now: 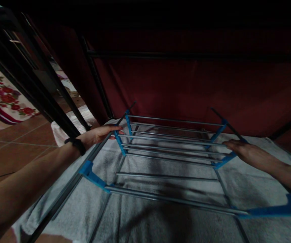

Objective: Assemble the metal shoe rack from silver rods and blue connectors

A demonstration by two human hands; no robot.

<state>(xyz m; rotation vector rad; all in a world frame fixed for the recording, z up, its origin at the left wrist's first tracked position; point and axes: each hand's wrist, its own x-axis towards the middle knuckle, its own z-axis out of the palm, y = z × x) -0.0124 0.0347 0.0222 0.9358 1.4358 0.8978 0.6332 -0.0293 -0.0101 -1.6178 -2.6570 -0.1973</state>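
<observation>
Metal rack [169, 160] with thin gray rods and blue end pieces fills the middle and lower part of the frame, lying between the two hands. The left hand [107, 132], left of center, is closed on the rack's left side bar, thumb and fingers about it, right by the top of a blue end piece [120, 143]. The right hand [241, 150], at the right of the frame, is clamped on the rack's opposite side, with its fingertips bent over the end of a rod next to another blue piece; how firmly it grips cannot be told. Most of the rods run across the gap from one hand to the other, some passing above hand level toward the back, while the nearest ones stretch below both hands, toward the bottom of the frame.

A dark wristband [76, 145] circles the left wrist. Beneath the rack spreads a gray cloth [145, 221], with shadows over its lower middle. Behind, dark red fabric [186, 87] covers the upper half, crossed by a black bar [186, 56]. At the left, slanting black posts [26, 74] stand before brown floor tiles [21, 157], a flowered cloth [7, 92] at the left edge and a white cloth [59, 133] just beside the posts' lower ends.
</observation>
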